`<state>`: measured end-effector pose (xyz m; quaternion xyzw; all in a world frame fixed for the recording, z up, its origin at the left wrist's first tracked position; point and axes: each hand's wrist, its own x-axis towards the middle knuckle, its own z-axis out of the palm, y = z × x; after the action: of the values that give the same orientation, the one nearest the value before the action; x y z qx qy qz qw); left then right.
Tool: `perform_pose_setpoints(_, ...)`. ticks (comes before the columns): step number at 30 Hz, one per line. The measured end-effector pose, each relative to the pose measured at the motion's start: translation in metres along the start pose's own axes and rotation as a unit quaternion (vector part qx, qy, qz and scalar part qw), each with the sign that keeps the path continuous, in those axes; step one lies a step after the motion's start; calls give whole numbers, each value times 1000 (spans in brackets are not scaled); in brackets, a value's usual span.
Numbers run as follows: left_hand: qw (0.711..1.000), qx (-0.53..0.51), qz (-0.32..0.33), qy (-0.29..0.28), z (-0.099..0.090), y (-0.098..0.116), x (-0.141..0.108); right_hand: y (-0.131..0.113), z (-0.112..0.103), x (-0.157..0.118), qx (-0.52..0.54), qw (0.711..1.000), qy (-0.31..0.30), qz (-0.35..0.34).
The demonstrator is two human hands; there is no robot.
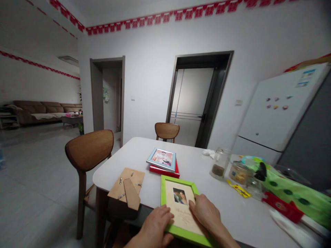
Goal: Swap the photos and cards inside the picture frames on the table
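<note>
Holding the frame [163, 193] level needs light fingertips on the print [178, 215], left hand [157, 223] gripping one edge, right hand [207, 213] the opposite.

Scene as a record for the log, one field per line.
held: green frame, small photo on its insert
left_hand: left hand on frame's lower left
right_hand: right hand on frame's right side
left_on_table: backing board with metal clips, stand strut up
stack: blue frame on red item
right_on_table: glass jar, dark contents at bottom
surface: white table
</note>
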<state>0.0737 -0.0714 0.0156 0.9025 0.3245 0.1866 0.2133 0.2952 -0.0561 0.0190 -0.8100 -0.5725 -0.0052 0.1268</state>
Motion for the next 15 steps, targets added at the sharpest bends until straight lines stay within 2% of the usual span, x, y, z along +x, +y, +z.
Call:
perform_pose_setpoints(3, 997, 35, -43, 49, -18, -22, -17, -6, -2, -3, 3, 1000, 7, -11)
perform_pose_setpoints(5, 989, 69, -95, 94, -35, -47, -31, -19, -4, -5, 52, 997, 24, -54)
perform_pose_setpoints(7, 972, 114, -168, 114, -52, -76, -43, -42, -3, -10, 113, 986, 27, -116)
perform_pose_setpoints(10, 937, 179, -273, 128, -66, -115, -53, -91, 4, -20, 182, 964, 3, -196)
perform_pose_setpoints(12, 930, 185, -286, 141, -67, -129, -54, -127, 12, -26, 206, 950, -13, -235)
perform_pose_setpoints(15, 940, 165, -256, 156, -61, -132, -50, -165, 27, -28, 188, 949, -17, -252)
